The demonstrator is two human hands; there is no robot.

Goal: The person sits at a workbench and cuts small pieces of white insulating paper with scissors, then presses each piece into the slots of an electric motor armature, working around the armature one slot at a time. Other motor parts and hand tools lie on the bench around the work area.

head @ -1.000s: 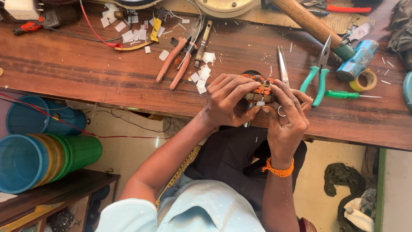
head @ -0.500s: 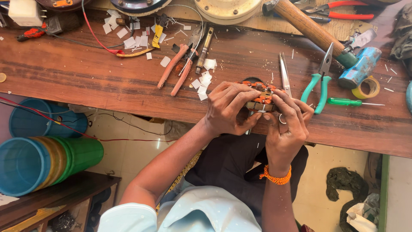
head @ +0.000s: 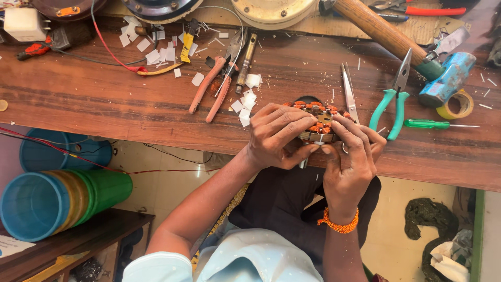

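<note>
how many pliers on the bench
2: teal-handled needle-nose pliers right of the right hand, and orange-handled pliers up-left of the left hand. More may hide among top-edge clutter.

orange windings on stator (head: 318,119), green-handled pliers (head: 390,107), blue hammer head (head: 446,78), brown wood bench (head: 104,99).

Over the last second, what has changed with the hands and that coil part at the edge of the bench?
Very little. Both hands, left hand and right hand, keep hold of the round copper-wound coil part at the wooden workbench edge; only the fingers shifted slightly around it. Nothing was picked up or let go. The green-handled pliers, orange-handled cutters and blue-headed hammer lie where they were.
</note>
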